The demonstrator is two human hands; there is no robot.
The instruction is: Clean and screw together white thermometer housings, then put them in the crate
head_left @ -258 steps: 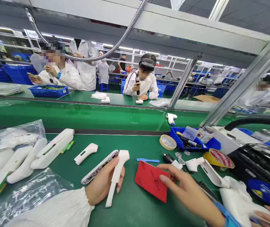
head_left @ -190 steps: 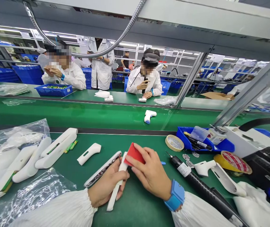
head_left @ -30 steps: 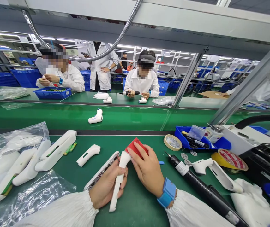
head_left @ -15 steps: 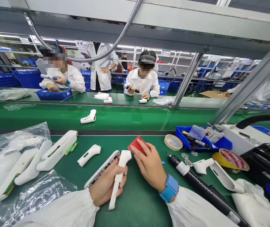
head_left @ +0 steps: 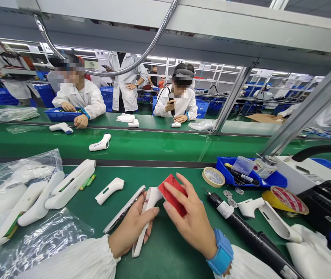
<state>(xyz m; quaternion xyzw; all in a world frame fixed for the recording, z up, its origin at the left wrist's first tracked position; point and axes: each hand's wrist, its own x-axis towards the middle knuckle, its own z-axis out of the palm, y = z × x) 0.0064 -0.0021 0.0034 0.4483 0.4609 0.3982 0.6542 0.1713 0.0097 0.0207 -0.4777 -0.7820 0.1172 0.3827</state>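
My left hand (head_left: 134, 228) is wrapped round a white plastic handle part (head_left: 153, 197), whose long end points down toward me. A white shell half with electronics inside (head_left: 124, 209) leans beside the same hand, and a thin reddish wire shows between the two parts. In my right hand (head_left: 192, 221) is a flat red piece (head_left: 174, 192), its left corner close to the top of the handle part. A loose white shell (head_left: 110, 190) lies on the green table to the left of my hands.
White housings (head_left: 71, 184) and plastic bags fill the left. A black electric screwdriver (head_left: 240, 224), tape roll (head_left: 213, 177) and blue tray (head_left: 275, 179) are at right. Beyond, a white device (head_left: 100, 143) lies on the green belt (head_left: 159, 145); people work opposite.
The handle part has turned in my left hand. My right hand has moved slightly right and down with the red piece. The device on the belt has shifted left.
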